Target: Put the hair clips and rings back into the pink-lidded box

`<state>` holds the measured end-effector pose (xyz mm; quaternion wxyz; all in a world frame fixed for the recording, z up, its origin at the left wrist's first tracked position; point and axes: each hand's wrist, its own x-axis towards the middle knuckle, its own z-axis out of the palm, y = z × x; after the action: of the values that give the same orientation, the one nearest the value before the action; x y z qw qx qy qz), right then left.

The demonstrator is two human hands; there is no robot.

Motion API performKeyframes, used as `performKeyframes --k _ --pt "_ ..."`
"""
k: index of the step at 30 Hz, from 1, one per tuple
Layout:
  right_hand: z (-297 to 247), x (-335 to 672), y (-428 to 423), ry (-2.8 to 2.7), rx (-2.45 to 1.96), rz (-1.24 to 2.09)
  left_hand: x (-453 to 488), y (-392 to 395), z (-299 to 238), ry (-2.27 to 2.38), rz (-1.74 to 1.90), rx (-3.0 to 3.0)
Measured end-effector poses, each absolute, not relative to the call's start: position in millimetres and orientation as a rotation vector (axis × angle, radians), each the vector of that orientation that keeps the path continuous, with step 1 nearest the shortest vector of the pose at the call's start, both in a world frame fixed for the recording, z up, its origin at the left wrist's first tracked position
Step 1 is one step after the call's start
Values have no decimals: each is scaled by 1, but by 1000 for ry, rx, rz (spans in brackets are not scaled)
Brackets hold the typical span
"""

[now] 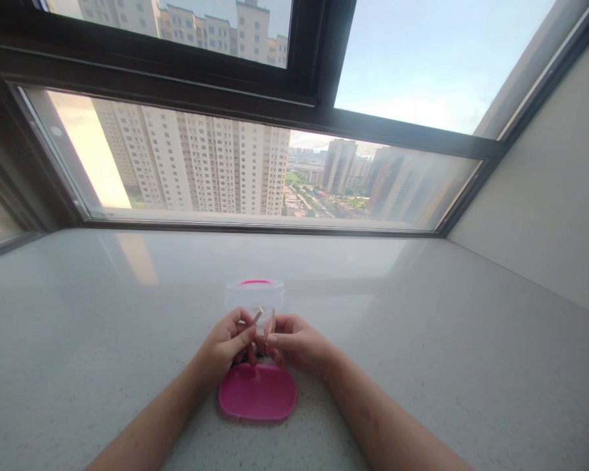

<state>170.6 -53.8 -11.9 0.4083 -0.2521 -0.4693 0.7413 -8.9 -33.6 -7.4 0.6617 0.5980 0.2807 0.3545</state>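
My left hand (230, 340) is closed, pinching a small slim greyish piece (258, 315) with a bright tip between thumb and fingers; its kind is too small to make out. Close beside it, my right hand (294, 340) grips a thin tan stick-like piece (273, 320), held nearly upright. Both hands hover just above the far edge of a pink oval lid or tray (258, 392) with rounded corners. Something dark shows under the fingers, mostly hidden. Behind the hands stands a clear plastic container (233, 296) with a pink handle (255, 282).
A pale speckled stone sill (422, 340) spreads out around the hands. At its back rises a dark-framed window (255, 227), with tall buildings outside. A white wall (544, 196) bounds the right side.
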Motion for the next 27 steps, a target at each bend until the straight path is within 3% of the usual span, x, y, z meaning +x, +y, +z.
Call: performKeyframes --k 15,27 --pt "-11 171 -54 -1229 -659 1844 -8 -35 0 686 831 1218" --pt "-8 170 -57 -1202 -657 1802 -6 -39 1 837 788 1714"
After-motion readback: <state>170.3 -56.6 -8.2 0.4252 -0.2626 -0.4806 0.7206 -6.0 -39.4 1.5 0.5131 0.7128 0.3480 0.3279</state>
